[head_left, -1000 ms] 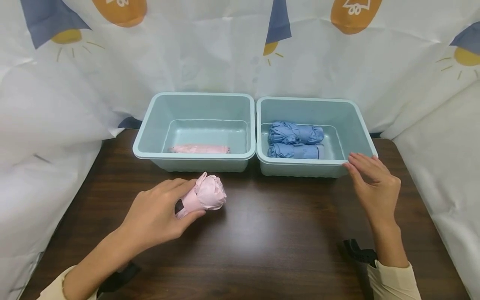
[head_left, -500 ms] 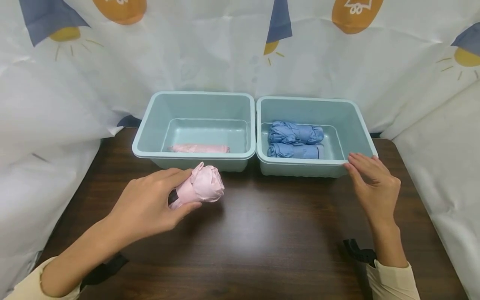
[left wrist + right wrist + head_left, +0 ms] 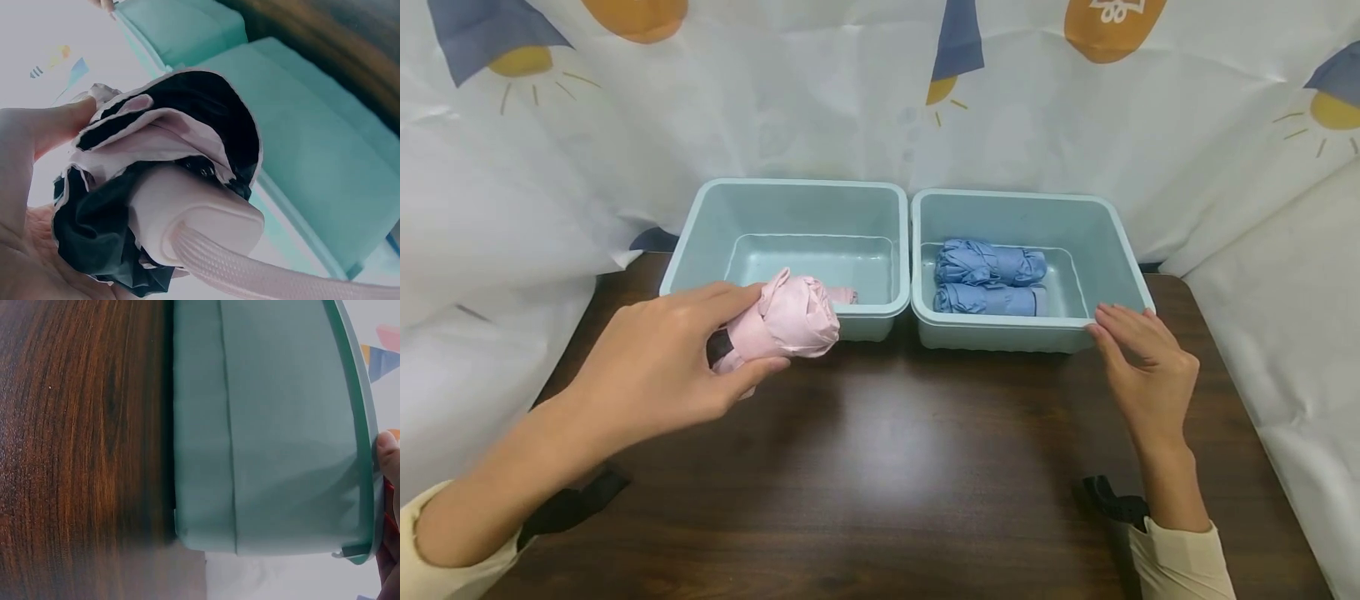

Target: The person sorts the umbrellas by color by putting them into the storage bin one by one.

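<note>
In the head view my left hand (image 3: 651,358) holds a folded pink umbrella (image 3: 793,317) between thumb and fingers, raised over the front edge of the left bin (image 3: 820,208). Seen from the left wrist, the umbrella shows its pale handle (image 3: 194,212), a strap and dark inner cloth. A second pink umbrella (image 3: 844,295) lies inside that bin, mostly hidden behind the held one. My right hand (image 3: 1150,375) grips the front right rim of the right bin (image 3: 1000,337); in the right wrist view its thumb (image 3: 387,450) presses the rim from outside.
Two folded blue umbrellas, one behind (image 3: 988,263) and one in front (image 3: 985,300), lie side by side in the right bin. Both light blue bins stand next to each other at the back of the dark wooden table (image 3: 887,500). A patterned white curtain (image 3: 835,100) hangs behind.
My left hand has lifted the pink umbrella up and a little left, from just in front of the left bin to over its front rim. The right hand stays on the right bin's rim.
</note>
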The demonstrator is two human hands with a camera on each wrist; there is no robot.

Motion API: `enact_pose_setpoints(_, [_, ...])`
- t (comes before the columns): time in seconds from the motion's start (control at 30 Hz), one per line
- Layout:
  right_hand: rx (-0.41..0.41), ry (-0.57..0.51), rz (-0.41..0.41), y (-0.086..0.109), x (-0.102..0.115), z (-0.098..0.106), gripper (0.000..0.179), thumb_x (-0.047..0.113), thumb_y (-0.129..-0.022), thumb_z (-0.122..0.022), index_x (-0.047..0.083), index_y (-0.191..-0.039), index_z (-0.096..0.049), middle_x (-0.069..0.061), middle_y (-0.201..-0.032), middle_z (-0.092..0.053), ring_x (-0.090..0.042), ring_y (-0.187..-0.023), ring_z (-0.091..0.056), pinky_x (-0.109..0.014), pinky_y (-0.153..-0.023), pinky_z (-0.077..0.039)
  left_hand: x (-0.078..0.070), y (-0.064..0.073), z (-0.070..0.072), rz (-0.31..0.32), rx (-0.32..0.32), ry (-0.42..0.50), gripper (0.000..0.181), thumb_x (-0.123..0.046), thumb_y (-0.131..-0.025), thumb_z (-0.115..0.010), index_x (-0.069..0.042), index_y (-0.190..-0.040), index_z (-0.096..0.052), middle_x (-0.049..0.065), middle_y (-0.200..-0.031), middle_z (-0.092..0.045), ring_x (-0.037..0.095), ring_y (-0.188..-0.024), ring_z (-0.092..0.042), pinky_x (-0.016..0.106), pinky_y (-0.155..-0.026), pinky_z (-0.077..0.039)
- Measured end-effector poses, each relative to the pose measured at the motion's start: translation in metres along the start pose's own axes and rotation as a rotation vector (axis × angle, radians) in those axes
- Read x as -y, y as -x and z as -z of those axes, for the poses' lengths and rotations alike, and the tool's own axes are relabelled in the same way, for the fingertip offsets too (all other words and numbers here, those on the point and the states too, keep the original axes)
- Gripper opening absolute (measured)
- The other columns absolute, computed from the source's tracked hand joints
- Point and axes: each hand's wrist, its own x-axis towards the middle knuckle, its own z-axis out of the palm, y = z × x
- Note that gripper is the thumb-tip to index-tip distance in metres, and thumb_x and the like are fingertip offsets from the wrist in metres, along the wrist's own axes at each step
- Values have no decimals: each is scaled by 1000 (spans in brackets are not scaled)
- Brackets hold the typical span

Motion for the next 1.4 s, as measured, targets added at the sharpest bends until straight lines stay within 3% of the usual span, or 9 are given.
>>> enact_pose_setpoints(0.17, [-9, -1, 4, 1, 0, -1, 36, -12, -77, -87, 1, -110, -82, -25, -107, -80, 19, -112, -65, -24, -122, -45, 7, -21, 10, -22, 1, -16, 44, -43, -81, -88, -21, -116, -72, -6, -78, -64, 12, -61, -47, 29, -54, -37])
enact_pose_setpoints(0.43, [-8, -7, 8, 1, 2, -2, 35, -13, -77, -86, -1, -109, -82, -26, -107, -79, 19, -113, -65, -27, -123, -45, 16, -52, 16, -20, 92, -13, 34, -44, -87, -84, -21, -108, -70, -5, -72, -57, 14, -59, -45, 29, -52, -34])
enact_pose_setpoints(0.63, [-2, 0, 12, 0, 2, -2, 36, -12, -76, -87, 1, -110, -82, -25, -108, -80, 19, -113, -65, -26, -122, -45, 25, -71, 17, -7, 157, 14, 42, -46, -88, -83, -18, -119, -73, -3, -73, -62, 15, -60, -47, 30, -51, -34])
enact_pose_setpoints(0.83, [-4, 1, 7, 0, 1, -1, 35, -11, -77, -87, 1, -110, -82, -24, -108, -80, 19, -113, -65, -25, -122, -45, 38, -94, 17, -34, 168, 3, 45, -44, -87, -84, -14, -118, -73, 1, -75, -65, 18, -63, -51, 31, -52, -38])
enact_pose_setpoints(0.97, [-3, 4, 8, 0, 1, -1, 35, -11, -77, -86, 1, -110, -82, -24, -109, -80, 19, -113, -65, -25, -122, -45, 47, -108, 17, -19, 196, -20, 55, -44, -88, -83, -12, -131, -71, 4, -83, -71, 20, -67, -55, 33, -53, -40])
enact_pose_setpoints(1.23, [1, 8, 4, 1, 0, -1, 35, -11, -77, -87, 1, -110, -82, -24, -109, -80, 19, -113, -65, -26, -123, -45, 61, -135, 14, -10, 277, -60, 57, -56, -90, -77, -18, -132, -69, 2, -88, -74, 20, -74, -60, 34, -56, -42])
enact_pose_setpoints(1.4, [0, 8, 7, 0, 0, -1, 36, -11, -77, -87, 2, -111, -82, -24, -109, -80, 19, -113, -65, -26, -123, -45, 65, -152, 8, -70, 357, -99, 55, -58, -91, -74, -21, -131, -68, 1, -94, -75, 21, -80, -61, 34, -60, -43])
